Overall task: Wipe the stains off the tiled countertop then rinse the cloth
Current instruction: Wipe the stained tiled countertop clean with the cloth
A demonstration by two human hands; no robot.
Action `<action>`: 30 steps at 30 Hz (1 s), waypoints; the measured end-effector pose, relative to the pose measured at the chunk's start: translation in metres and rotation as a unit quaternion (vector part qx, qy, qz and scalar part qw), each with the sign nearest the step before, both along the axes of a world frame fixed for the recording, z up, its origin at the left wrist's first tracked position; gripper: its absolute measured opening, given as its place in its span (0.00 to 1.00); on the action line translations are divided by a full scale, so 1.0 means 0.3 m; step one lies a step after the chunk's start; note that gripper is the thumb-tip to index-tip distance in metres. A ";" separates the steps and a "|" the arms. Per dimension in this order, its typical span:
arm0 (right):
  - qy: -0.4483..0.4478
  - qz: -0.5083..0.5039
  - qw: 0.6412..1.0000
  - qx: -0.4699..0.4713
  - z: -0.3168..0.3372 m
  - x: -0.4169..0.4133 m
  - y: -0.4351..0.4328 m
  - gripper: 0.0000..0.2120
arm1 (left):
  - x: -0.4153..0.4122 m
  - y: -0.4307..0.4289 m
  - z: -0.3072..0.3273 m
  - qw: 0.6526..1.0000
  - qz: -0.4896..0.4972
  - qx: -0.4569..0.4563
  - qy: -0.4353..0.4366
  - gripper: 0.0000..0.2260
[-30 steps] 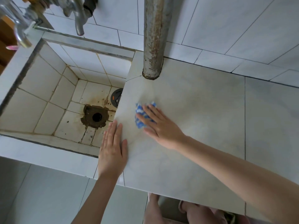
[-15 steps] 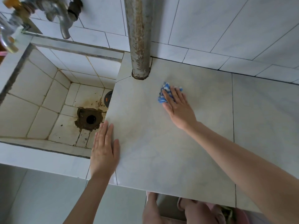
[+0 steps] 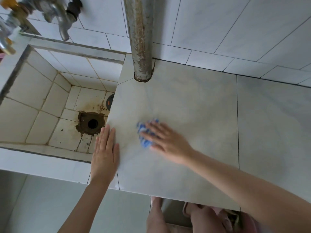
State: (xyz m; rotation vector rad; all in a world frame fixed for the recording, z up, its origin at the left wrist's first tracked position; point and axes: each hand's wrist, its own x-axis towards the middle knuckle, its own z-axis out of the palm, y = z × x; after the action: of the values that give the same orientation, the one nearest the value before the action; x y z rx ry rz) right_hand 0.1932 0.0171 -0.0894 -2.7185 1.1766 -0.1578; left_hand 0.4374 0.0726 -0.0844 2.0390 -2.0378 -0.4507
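Note:
A blue and white cloth [image 3: 143,134] lies on the pale tiled countertop [image 3: 193,106], near its left edge. My right hand [image 3: 165,140] presses flat on the cloth with straight, spread fingers and is blurred by motion. My left hand [image 3: 105,153] rests flat on the countertop's left front corner, fingers straight, beside the sink. Faint yellowish-brown stains show on the tile around the cloth and towards the pipe.
A tiled sink [image 3: 33,91] with a rusty, stained drain hole [image 3: 92,123] lies to the left. Metal taps [image 3: 63,19] hang above its back wall. A rusty vertical pipe [image 3: 140,36] passes through the countertop's back left. A dark round object [image 3: 110,102] sits in the sink.
My right hand has swept the cloth from near the pipe at the back to the front left of the countertop. My left hand has stayed put.

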 end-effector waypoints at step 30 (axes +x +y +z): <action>-0.026 -0.026 0.998 0.055 0.022 0.199 0.119 0.23 | 0.054 0.186 0.012 0.998 0.038 0.029 -0.043 0.25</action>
State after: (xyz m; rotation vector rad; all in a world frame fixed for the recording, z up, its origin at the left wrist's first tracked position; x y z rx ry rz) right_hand 0.2530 0.0529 -0.0828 -2.5751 1.2058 -0.1641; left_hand 0.4536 0.1283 -0.0809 2.1971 -2.0090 -0.4206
